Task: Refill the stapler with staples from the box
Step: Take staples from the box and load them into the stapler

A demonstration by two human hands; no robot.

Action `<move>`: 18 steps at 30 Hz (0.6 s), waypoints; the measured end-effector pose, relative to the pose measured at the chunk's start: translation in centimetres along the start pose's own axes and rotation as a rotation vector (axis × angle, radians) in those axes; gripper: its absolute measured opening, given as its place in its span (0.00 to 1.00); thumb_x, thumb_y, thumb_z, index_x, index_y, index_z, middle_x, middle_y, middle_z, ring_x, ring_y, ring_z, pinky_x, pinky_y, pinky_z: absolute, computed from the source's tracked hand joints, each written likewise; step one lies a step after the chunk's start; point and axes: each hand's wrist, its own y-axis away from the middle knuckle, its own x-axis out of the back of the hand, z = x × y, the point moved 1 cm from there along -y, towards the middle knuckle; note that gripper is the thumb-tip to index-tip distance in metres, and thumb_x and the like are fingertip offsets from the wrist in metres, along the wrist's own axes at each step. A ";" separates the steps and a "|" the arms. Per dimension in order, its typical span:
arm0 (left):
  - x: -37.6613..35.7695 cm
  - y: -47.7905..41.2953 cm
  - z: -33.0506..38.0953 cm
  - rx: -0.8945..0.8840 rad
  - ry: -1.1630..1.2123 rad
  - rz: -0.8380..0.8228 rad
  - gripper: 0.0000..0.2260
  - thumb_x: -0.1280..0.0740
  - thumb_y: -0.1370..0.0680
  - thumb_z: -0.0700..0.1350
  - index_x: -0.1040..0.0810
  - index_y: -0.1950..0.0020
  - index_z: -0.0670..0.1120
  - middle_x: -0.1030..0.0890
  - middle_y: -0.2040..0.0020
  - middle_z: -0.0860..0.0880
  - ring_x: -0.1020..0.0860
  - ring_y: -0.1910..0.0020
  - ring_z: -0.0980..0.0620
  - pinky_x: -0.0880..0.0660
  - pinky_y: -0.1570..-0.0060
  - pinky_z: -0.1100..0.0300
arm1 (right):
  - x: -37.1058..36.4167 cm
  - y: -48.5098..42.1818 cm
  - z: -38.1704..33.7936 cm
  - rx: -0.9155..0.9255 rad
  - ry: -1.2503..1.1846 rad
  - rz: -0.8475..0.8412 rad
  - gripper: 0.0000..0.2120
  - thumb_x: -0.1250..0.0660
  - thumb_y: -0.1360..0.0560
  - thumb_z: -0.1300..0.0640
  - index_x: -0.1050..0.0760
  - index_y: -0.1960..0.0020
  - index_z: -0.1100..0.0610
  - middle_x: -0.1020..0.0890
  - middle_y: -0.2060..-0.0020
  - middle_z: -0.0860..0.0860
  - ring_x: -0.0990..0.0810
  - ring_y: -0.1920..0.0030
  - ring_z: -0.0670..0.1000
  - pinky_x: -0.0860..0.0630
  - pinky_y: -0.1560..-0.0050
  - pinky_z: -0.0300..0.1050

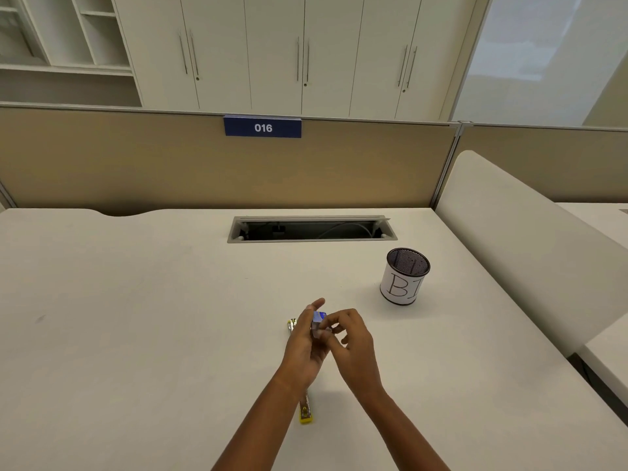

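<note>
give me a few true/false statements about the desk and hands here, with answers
1. Both hands hold the staple box. True: the left hand and right hand meet on it.
2. The stapler is lifted off the desk. False: it lies on the desk under the hands.
3. The mesh cup stands upright to the right of the hands. True.
4. The sign reads 061. False: it reads 016.
</note>
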 end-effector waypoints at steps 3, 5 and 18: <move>0.1 0.0 0.3 -0.041 -0.035 0.005 0.12 0.48 0.18 0.42 0.26 0.45 0.49 0.22 0.57 0.45 0.20 0.61 0.49 0.20 0.63 0.58 | 0.5 -0.5 0.2 -0.102 -0.111 0.025 0.13 0.32 0.29 0.66 0.27 0.63 0.48 0.21 0.60 0.47 0.21 0.58 0.47 0.30 0.65 0.28; 0.1 0.0 0.1 -0.048 -0.078 0.016 0.13 0.48 0.18 0.41 0.25 0.48 0.49 0.23 0.54 0.45 0.23 0.56 0.49 0.22 0.57 0.58 | 0.8 -0.9 0.4 -0.132 -0.104 0.020 0.10 0.32 0.28 0.66 0.26 0.61 0.51 0.20 0.61 0.50 0.21 0.59 0.48 0.29 0.64 0.27; -0.4 0.0 -1.1 0.021 -0.039 0.039 0.11 0.45 0.19 0.39 0.23 0.53 0.40 0.15 0.61 0.44 0.16 0.60 0.48 0.19 0.59 0.60 | 1.0 -1.1 1.5 -0.073 0.193 -0.030 0.04 0.33 0.28 0.64 0.24 0.53 0.61 0.17 0.57 0.56 0.22 0.59 0.48 0.29 0.61 0.27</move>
